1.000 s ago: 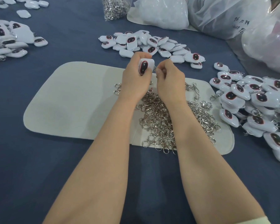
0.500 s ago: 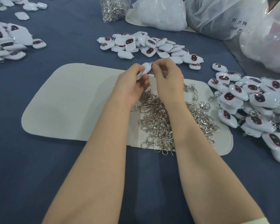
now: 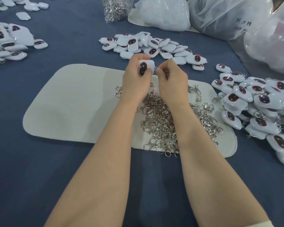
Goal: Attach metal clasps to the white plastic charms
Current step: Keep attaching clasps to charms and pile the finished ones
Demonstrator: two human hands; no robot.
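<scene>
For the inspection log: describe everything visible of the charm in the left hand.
The charm is small, rounded, white and glossy like plastic, its dark oval face rimmed in red turned to the camera. The left hand grips it upright above the far edge of the pale mat. At the edge facing it, the right hand pinches a small metal clasp; the join is unclear.

My left hand (image 3: 134, 81) covered the back of the white plastic charm with the dark oval face (image 3: 143, 68). The small silver metal piece (image 3: 155, 68) pinched in my right hand (image 3: 170, 79) was too small to tell its shape. My forearms (image 3: 115, 145) hid the middle of the silver metal clasp pile (image 3: 161, 128). The right heap of white charms (image 3: 261, 102) ran off the frame edge. Writing on the translucent plastic bag (image 3: 220, 17) was unreadable.
</scene>
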